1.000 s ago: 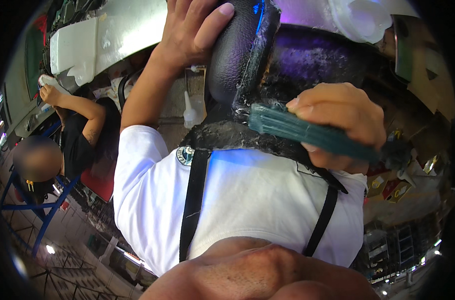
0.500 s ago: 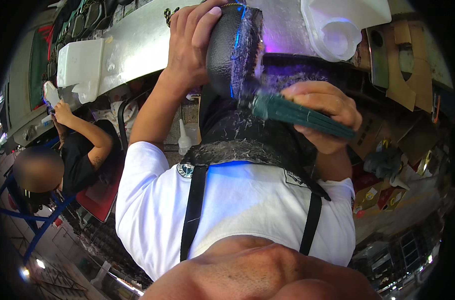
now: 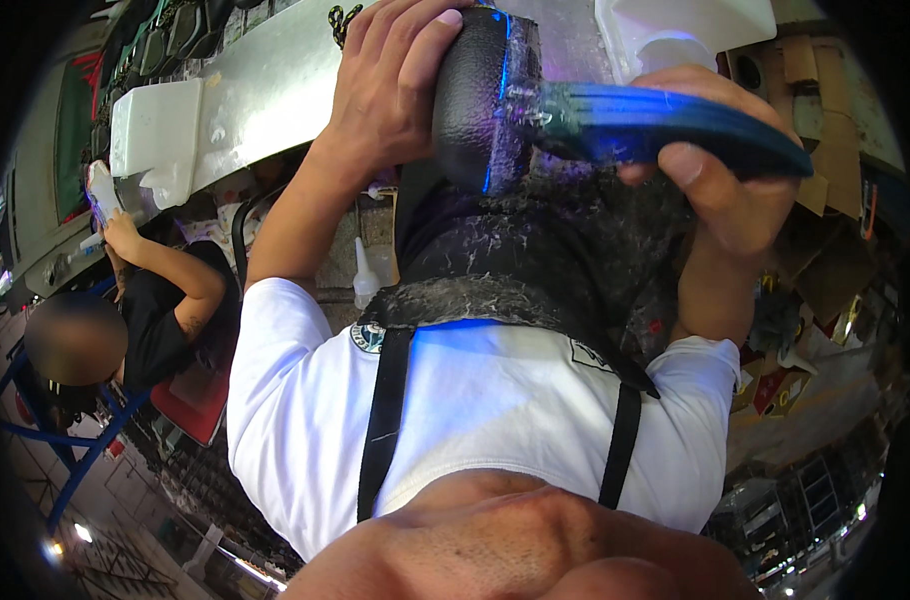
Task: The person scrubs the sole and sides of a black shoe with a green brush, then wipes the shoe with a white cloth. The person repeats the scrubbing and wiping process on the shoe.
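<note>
Your left hand [image 3: 390,90] has its fingers clamped on the black grained-leather piece [image 3: 465,120] right beside your thumb, seemingly to steady its fuzzy edge toward your right hand [image 3: 735,205], whose fingers clamp a green ribbed brush-like tool [image 3: 635,115], its blurred tip reaching that edge beyond your fingertips.

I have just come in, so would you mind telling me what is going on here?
A person in a black apron is holding a black leather-textured piece with the left hand. The right hand grips a dark green ridged tool, its tip at the rough edge on the piece's right side; how hard it presses cannot be told. Off to the left, a co-worker holds something whitish.
</note>
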Demonstrator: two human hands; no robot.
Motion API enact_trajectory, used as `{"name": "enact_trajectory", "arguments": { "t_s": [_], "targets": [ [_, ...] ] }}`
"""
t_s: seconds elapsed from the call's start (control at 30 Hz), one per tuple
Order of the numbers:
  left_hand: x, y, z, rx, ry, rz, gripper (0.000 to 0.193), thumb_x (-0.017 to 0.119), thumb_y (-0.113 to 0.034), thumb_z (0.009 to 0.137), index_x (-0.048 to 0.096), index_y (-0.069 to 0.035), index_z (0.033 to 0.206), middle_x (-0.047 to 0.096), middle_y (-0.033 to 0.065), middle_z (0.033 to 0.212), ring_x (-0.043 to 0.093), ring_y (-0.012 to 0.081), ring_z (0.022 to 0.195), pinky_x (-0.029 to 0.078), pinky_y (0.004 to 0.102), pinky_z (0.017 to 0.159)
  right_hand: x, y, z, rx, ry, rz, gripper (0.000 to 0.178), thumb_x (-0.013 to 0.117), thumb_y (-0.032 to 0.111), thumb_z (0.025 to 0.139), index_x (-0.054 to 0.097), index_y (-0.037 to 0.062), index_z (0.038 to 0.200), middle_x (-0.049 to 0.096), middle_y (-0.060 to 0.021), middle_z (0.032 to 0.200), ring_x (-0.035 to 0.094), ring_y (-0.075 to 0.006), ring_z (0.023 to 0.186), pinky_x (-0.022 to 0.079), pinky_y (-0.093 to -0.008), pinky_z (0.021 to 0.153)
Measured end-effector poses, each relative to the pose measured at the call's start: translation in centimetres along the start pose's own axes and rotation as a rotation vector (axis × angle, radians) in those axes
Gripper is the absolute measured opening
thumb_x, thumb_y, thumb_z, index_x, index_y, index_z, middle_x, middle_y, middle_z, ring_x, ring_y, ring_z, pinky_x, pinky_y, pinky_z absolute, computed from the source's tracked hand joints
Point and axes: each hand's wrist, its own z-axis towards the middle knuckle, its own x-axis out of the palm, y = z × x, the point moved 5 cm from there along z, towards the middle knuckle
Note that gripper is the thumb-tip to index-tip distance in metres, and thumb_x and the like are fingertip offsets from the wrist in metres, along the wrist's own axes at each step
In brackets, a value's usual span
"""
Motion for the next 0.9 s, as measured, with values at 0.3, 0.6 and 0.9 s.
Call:
{"name": "enact_trajectory", "arguments": {
  "t_s": [0.3, 0.6, 0.9],
  "targets": [
    [0.2, -0.2, 1.6, 0.006, -0.02, -0.014, 0.076, 0.075, -0.017, 0.077, 0.038, 0.004, 0.14, 0.057, 0.0301, 0.133, 0.061, 0.0447, 0.11, 0.046, 0.0563, 0.094, 0.2, 3.7, 0.3, -0.419, 0.117, -0.414, 0.033, 0.078, 0.012, 0.081, 0.07, -0.0107, 0.103, 0.073, -0.0272, 0.097, 0.075, -0.0312, 0.077, 0.062, -0.0355, 0.066],
    [-1.1, -0.5, 4.8, -0.19, 0.174, 0.001, 0.11, 0.092, -0.032, 0.059, 0.033, 0.004, 0.145, 0.056, 0.0272, 0.128, 0.058, 0.0456, 0.114, 0.044, 0.0546, 0.098, -0.8, 7.4, 2.5, -0.379, 0.295, -0.7, 0.033, 0.077, 0.012, 0.084, 0.072, -0.0067, 0.11, 0.075, -0.0253, 0.101, 0.076, -0.0365, 0.093, 0.061, -0.039, 0.082],
    [-3.0, -0.9, 6.2, -0.579, 0.426, -0.055, 0.12, 0.093, -0.034, 0.053, 0.032, 0.004, 0.15, 0.056, 0.0286, 0.132, 0.056, 0.0454, 0.122, 0.045, 0.0497, 0.106, -0.5, 9.5, 4.2, -0.426, 0.37, -0.909, 0.029, 0.069, 0.017, 0.093, 0.073, -0.0029, 0.114, 0.074, -0.0219, 0.112, 0.075, -0.033, 0.103, 0.061, -0.0366, 0.088]
  ]
}}
